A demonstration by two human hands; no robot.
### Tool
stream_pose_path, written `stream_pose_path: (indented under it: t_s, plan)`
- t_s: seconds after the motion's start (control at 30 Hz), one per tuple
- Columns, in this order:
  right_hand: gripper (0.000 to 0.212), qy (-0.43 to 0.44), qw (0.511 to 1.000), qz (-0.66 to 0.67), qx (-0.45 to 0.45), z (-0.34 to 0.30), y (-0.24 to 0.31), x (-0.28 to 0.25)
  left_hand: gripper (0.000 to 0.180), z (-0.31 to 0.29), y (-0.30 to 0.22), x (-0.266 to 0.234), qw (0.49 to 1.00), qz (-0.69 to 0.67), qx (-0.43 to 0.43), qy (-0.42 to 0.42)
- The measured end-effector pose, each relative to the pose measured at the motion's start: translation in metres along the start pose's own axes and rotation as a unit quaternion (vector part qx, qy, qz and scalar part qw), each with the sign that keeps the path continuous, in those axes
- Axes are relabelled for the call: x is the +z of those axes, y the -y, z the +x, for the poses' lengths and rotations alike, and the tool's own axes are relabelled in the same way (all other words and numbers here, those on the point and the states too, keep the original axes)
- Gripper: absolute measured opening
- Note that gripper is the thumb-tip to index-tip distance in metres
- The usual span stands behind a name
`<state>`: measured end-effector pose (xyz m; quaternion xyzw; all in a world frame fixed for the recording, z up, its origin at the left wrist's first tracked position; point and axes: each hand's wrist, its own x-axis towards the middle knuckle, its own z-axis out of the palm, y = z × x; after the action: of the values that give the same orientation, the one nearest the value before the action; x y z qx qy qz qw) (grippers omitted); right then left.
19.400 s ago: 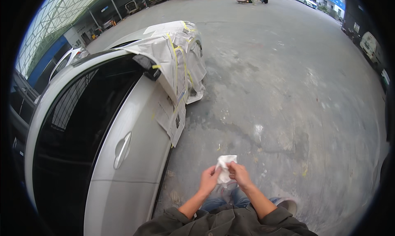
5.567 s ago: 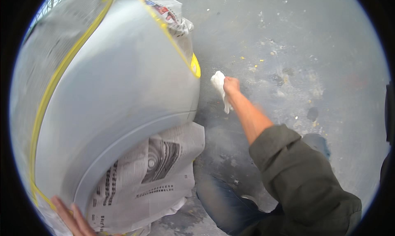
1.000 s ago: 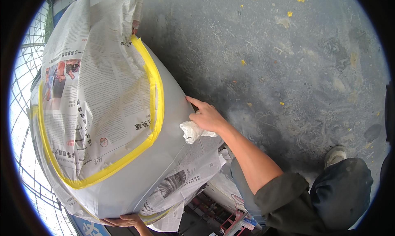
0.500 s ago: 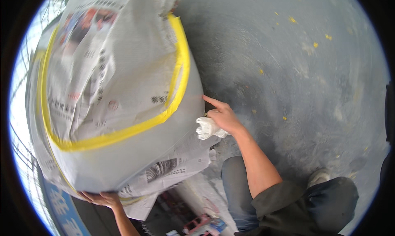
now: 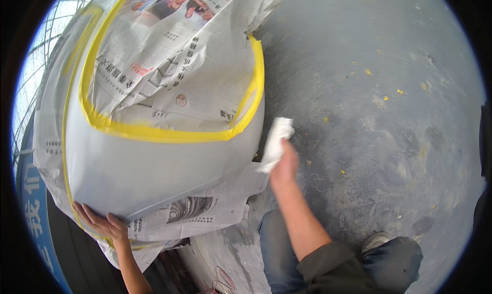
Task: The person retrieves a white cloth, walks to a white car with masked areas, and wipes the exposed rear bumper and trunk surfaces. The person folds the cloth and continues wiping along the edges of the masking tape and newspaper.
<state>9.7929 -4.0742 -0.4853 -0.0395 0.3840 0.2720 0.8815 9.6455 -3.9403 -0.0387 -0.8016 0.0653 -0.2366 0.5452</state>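
Note:
A smooth grey vehicle body panel [image 5: 148, 171] curves across the left half of the view. Yellow masking tape [image 5: 164, 135] borders it, holding printed newspaper [image 5: 169, 73] over the part beyond. My left hand [image 5: 105, 225] lies on the panel's lower left edge, fingers stretched out, holding nothing. Just off the panel's right edge, my right hand [image 5: 285, 166] grips a folded white cloth or paper wipe [image 5: 277, 140], which sticks up past my fingers. Motion smears this hand a little. Part of the wipe overlaps the panel's edge in view; whether they touch I cannot tell.
More newspaper [image 5: 200, 209] covers the area below the panel. Grey floor [image 5: 369, 109] with small yellow scraps spreads to the right. My bent knees and a shoe [image 5: 376, 240] show at the bottom. A blue banner [image 5: 38, 222] hangs at left; a reddish cable [image 5: 223, 278] lies low down.
The panel has shifted right and up in view. My right index finger no longer points against the panel's edge; that hand now holds the wipe upright. My left hand stays on the panel's edge.

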Motion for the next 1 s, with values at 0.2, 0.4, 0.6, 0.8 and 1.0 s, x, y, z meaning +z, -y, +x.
stream_pose_path:
  t_s: [0.2,0.4,0.6,0.8,1.0]
  plan:
    - [0.064,0.140,0.980,-0.126,-0.066,-0.016,-0.018,0.047,0.069,0.008,-0.003,-0.001,1.000,0.002,0.005,-0.028]
    - [0.059,0.129,0.964,-0.213,-0.094,0.071,-0.009,0.042,0.063,0.014,-0.010,0.004,0.997,0.050,0.033,-0.045]
    - [0.050,0.061,0.956,-0.233,-0.167,0.025,-0.076,0.002,0.070,0.016,-0.008,-0.002,0.995,0.076,0.045,-0.037]
    - [0.049,0.066,0.952,-0.245,-0.172,0.054,-0.043,0.025,0.070,0.014,-0.018,0.002,0.996,0.075,0.044,-0.036]
    - [0.038,0.024,0.926,-0.321,-0.197,0.024,-0.030,0.010,0.073,0.018,-0.018,0.004,0.996,0.071,0.041,-0.041]
